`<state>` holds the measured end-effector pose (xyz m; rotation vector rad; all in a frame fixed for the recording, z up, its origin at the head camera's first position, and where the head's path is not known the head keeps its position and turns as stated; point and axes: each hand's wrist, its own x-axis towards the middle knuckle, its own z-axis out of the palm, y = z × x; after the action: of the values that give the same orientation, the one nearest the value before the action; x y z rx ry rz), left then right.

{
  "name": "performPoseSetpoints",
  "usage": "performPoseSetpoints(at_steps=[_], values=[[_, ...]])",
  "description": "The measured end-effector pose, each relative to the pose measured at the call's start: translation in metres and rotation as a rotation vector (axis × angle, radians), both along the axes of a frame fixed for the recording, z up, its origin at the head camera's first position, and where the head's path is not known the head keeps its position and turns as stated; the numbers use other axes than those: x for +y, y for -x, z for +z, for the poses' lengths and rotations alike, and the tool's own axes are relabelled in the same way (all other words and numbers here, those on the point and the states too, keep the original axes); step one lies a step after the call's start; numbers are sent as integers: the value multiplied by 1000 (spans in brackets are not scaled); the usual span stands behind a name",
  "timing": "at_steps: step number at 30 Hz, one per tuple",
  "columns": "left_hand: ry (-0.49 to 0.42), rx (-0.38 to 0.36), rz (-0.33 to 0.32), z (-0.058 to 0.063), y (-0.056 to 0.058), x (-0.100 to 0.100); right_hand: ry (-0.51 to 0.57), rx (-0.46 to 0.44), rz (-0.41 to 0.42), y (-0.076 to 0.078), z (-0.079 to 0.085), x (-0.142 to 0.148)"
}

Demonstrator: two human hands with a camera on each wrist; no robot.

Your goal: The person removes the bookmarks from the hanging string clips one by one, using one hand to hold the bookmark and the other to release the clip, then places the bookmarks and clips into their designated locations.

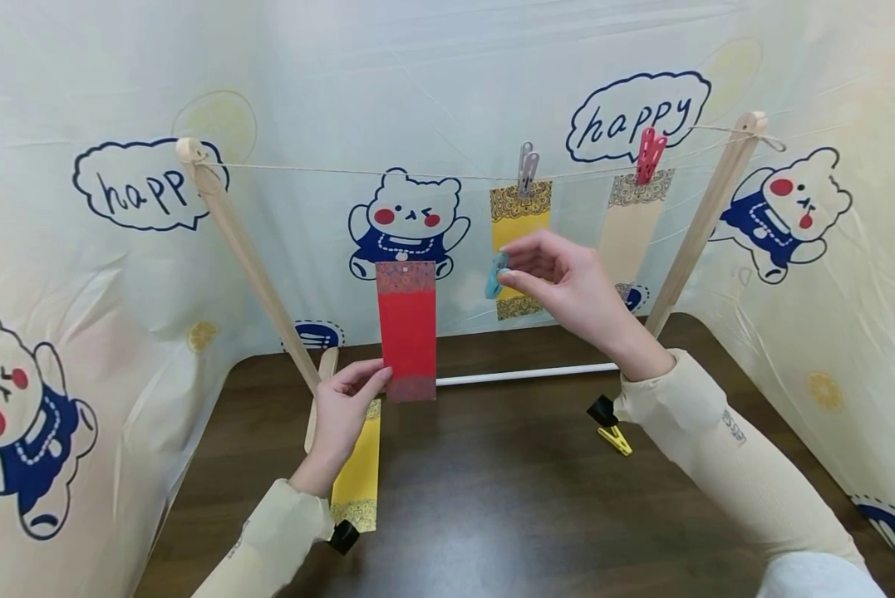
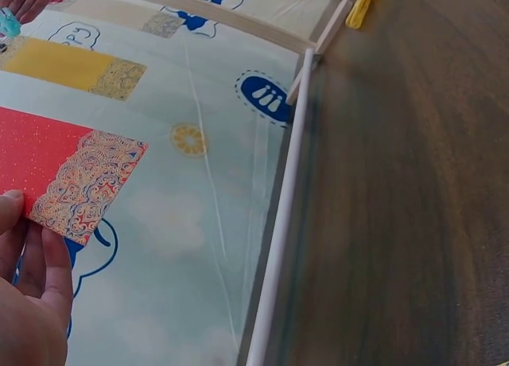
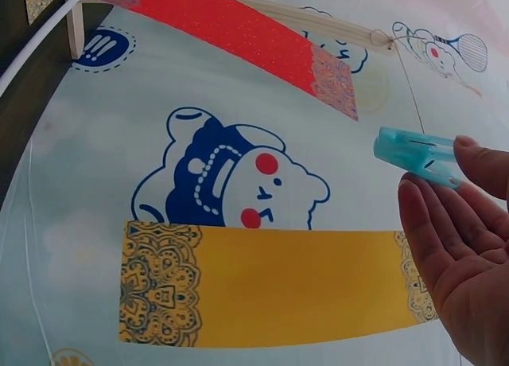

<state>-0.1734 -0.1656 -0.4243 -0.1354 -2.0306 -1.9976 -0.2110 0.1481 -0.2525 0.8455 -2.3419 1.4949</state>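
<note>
My left hand (image 1: 342, 407) pinches the lower left edge of a red paper card (image 1: 407, 332) with patterned ends; it is upright, its top below the string (image 1: 305, 169). Between thumb and fingertips of my right hand (image 1: 567, 278) is a light blue clothespin (image 3: 409, 153), apart from string and card. Behind that hand a yellow card (image 1: 522, 241) hangs from the string by a grey clothespin (image 1: 527, 170). Farther right, a red clothespin (image 1: 649, 158) holds up a beige card (image 1: 630, 224), partly hidden by the right hand.
Wooden posts (image 1: 256, 278) at left and right carry the string, with a white rod (image 1: 522, 375) low between them. On the dark table (image 1: 492, 498) lie another yellow card (image 1: 361, 469), by the left wrist, and a yellow clothespin (image 1: 615, 440). A printed curtain (image 1: 327, 91) stands behind.
</note>
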Motion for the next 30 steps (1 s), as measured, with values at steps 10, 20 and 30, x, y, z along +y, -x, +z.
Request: performPoseSetpoints(at_steps=[10, 20, 30], values=[[31, 6, 11, -10, -7, 1, 5, -34, -4, -6, -18, 10], [63, -33, -6, -19, -16, -1, -34, -46, -25, -9, -35, 19], [56, -91, -10, -28, -25, -1, -118, -81, -70, -12, -52, 28]])
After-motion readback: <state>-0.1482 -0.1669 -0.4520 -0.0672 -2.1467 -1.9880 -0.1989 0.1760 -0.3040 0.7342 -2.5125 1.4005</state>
